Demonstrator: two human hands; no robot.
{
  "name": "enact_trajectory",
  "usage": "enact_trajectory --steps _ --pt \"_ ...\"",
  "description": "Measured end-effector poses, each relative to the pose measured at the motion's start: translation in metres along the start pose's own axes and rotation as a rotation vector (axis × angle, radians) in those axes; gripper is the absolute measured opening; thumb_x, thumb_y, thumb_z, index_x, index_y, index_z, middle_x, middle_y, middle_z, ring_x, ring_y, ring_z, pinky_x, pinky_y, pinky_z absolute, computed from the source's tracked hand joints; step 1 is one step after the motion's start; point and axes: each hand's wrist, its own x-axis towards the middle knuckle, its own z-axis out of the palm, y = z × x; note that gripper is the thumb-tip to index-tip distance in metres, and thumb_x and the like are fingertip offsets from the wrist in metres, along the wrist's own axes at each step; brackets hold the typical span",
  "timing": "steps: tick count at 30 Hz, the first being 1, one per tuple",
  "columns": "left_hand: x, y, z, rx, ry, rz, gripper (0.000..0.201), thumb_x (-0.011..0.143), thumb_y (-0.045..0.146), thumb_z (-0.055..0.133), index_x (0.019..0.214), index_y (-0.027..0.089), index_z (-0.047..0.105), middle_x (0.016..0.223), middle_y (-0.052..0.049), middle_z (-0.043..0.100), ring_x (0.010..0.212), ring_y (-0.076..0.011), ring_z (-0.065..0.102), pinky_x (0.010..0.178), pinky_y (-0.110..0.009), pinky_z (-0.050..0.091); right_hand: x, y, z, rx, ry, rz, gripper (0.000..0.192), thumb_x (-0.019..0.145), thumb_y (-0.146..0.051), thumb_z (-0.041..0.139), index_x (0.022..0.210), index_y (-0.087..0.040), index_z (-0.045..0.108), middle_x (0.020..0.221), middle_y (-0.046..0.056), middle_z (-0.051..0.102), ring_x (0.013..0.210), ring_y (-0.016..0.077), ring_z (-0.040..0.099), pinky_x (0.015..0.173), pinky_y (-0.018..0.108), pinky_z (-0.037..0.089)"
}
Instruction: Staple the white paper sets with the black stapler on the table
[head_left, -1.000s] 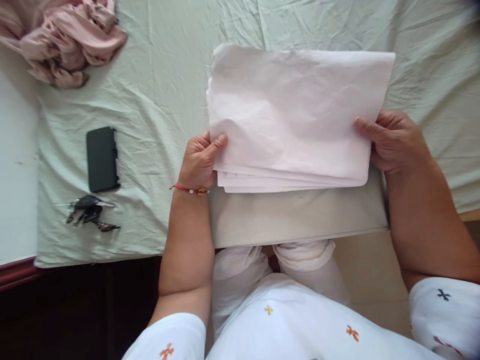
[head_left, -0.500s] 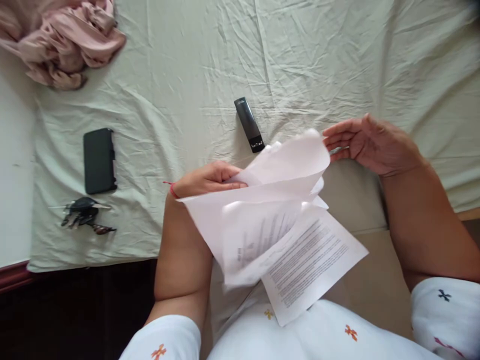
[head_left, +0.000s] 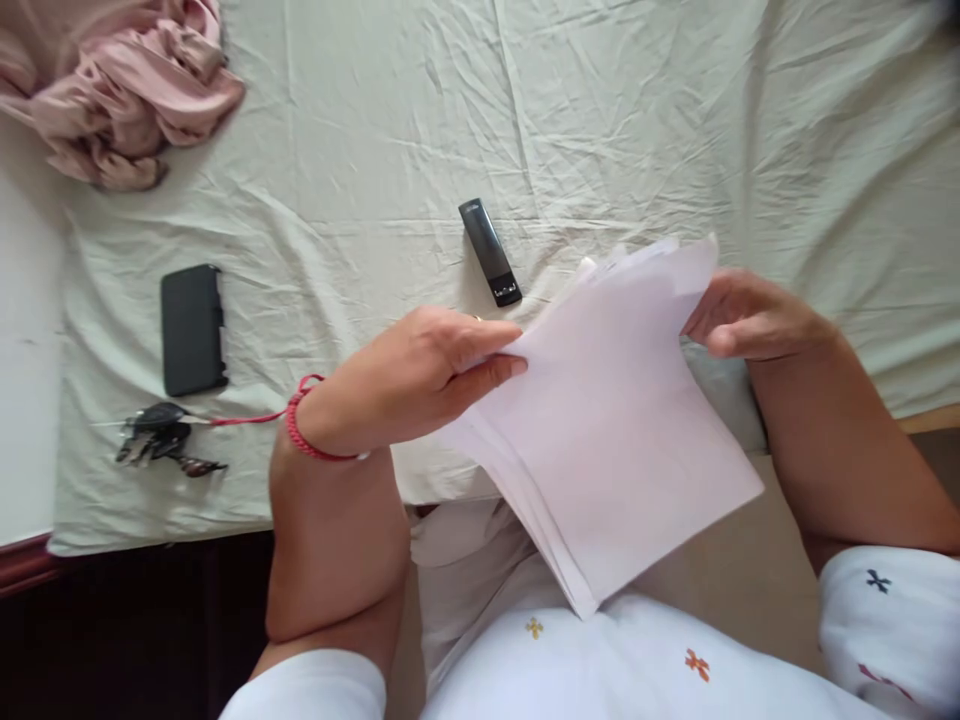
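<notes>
My left hand [head_left: 442, 365] is closed on a stack of papers [head_left: 607, 430], its thumb and a finger pressing near the upper left edge. The blank white side of the top sheet faces me, and several sheet edges show along the left and top. Curled against the stack's right edge is my right hand [head_left: 757, 315]; some of its fingertips are hidden by the papers, and its thumb lies just beside the edge. The stack tilts above my lap.
A black remote control [head_left: 490, 252] lies on the pale green bedsheet [head_left: 360, 170] beyond the papers. To the left are a black phone case [head_left: 193, 330] and a bunch of keys [head_left: 163, 435]. Crumpled pink cloth [head_left: 142, 90] sits at the far left corner.
The loose, fanned sheets now lie together as one stack, with print no longer showing. My left hand has turned over the stack's edge, and my right fingers have curled in against it.
</notes>
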Motion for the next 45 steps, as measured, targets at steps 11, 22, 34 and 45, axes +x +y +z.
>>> enact_trajectory --steps 11,22,34,45 --pt "0.011 -0.086 0.010 -0.456 0.653 -0.100 0.031 0.081 0.050 0.085 0.086 0.021 0.077 0.069 0.000 0.065 0.057 -0.0107 0.050 0.052 -0.026 0.036 0.004 0.000 0.009 0.011 0.291 0.134 0.034 0.067 -0.041 0.098 0.086 -0.019 0.081 0.091 0.007 0.083 0.074 0.0257 0.078 0.065 0.040 0.069" --pt "0.011 -0.103 0.003 -0.798 0.602 -0.141 0.047 0.066 0.058 0.093 0.088 0.021 0.076 0.070 -0.002 0.073 0.048 -0.0082 0.057 0.035 -0.019 0.027 0.022 0.010 -0.005 0.110 0.660 -0.087 0.035 0.060 -0.027 0.100 0.089 -0.019 0.081 0.101 0.008 0.082 0.087 0.0234 0.076 0.086 0.040 0.066" --pt "0.017 -0.103 0.013 -0.619 0.652 -0.157 0.036 0.071 0.037 0.095 0.060 0.018 0.067 0.051 0.005 0.048 0.043 -0.0040 0.038 0.037 -0.021 0.030 0.016 0.010 -0.007 0.098 0.457 -0.071 0.035 0.067 -0.025 0.098 0.098 -0.019 0.083 0.114 0.008 0.082 0.101 0.0254 0.077 0.094 0.041 0.066" --pt "0.021 -0.113 0.016 -0.716 0.802 -0.057 0.040 0.075 0.049 0.091 0.073 0.022 0.062 0.066 0.001 0.064 0.074 -0.0166 0.072 0.056 -0.023 0.053 0.017 0.014 -0.010 0.051 0.447 -0.104 0.038 0.069 -0.024 0.096 0.104 -0.020 0.082 0.123 0.008 0.080 0.105 0.0240 0.076 0.100 0.040 0.064"
